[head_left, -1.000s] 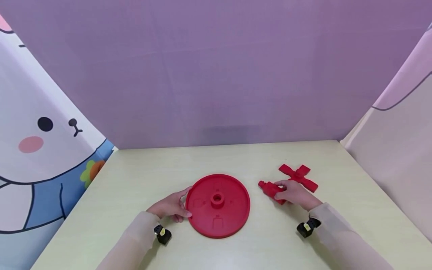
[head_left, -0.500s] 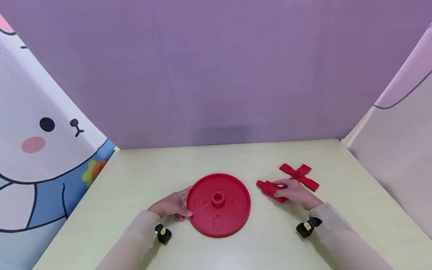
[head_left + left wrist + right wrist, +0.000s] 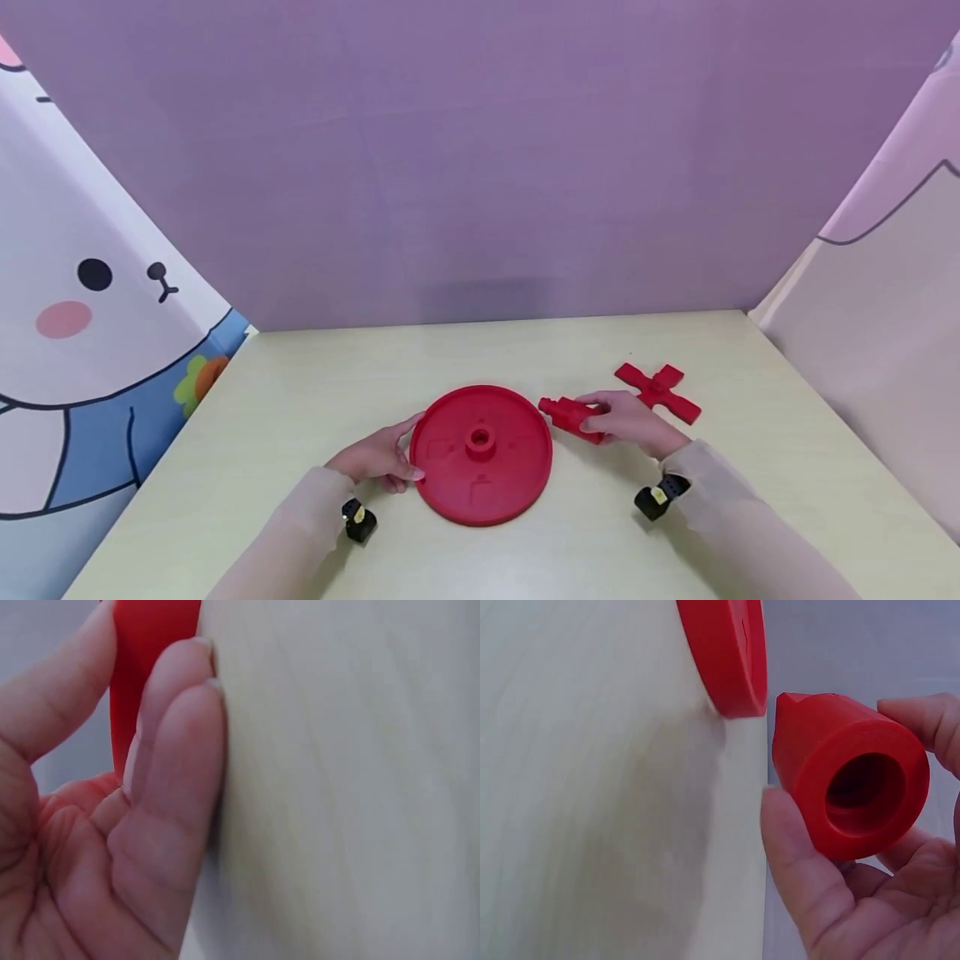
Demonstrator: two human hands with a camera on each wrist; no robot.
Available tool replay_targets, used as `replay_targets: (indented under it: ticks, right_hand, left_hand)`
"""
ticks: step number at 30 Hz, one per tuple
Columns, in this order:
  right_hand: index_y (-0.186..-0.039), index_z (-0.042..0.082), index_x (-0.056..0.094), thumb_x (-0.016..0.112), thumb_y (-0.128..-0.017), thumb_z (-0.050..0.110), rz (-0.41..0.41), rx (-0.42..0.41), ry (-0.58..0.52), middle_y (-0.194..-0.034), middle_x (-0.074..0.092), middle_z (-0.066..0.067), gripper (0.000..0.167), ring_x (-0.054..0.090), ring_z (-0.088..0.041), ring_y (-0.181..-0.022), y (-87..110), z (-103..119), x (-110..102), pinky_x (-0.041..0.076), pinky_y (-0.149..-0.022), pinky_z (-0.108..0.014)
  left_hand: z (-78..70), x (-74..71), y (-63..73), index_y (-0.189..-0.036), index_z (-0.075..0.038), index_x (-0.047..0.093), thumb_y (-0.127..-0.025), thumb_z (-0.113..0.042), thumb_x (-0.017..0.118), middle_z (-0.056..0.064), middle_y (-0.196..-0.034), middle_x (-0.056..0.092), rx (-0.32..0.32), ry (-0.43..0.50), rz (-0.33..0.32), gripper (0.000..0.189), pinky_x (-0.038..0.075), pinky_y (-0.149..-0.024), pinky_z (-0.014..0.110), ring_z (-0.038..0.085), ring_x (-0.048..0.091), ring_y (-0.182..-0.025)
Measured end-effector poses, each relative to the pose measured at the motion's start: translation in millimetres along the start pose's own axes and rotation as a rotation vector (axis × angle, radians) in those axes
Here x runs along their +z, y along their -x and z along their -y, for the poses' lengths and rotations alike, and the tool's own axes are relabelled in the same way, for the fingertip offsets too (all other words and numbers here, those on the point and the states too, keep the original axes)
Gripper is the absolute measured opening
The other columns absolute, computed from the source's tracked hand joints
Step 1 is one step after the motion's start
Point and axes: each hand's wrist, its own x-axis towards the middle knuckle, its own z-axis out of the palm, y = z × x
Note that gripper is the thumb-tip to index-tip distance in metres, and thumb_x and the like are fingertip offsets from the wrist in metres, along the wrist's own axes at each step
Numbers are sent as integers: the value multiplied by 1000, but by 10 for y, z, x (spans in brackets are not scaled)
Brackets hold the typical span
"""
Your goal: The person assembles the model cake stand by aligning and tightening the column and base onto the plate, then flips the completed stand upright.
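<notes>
Left hand [image 3: 377, 457]: our fingers grip the rim of one round, red plastic disc [image 3: 517, 467], its faint markings [image 3: 482, 490] unreadable. Right hand [image 3: 632, 422]: we pinch one hollow, red plastic, bottle-shaped piece [image 3: 566, 414].

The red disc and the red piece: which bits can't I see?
Underside of the red disc: head view, faces down.
Most of the red disc: left wrist view, cut off by top edge.
Narrow tip of the red piece: right wrist view, behind its wide body.
</notes>
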Motion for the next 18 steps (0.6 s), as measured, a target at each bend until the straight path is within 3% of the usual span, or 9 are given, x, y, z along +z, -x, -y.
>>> replay_targets:
  ticks: [11,18]
  right_hand:
    - [-130,-1,57,74,-83,14,43,-65,-48,-105,64,-10,52,60,-23,-86,-18,194,141,56,-73,-38]
    - [-128,0,60,73,-83,15,80,-121,-53,-97,67,-5,49,62,-19,-80,-14,335,293,55,-74,-37]
  left_hand:
    - [-41,8,-3,-154,-14,20,-80,-7,77,8,-63,61,-7,2,-6,93,53,-52,28,15,55,-49]
    - [20,6,-16,-154,-16,20,-79,-7,77,9,-66,64,-22,10,-13,95,54,-53,29,15,56,-49]
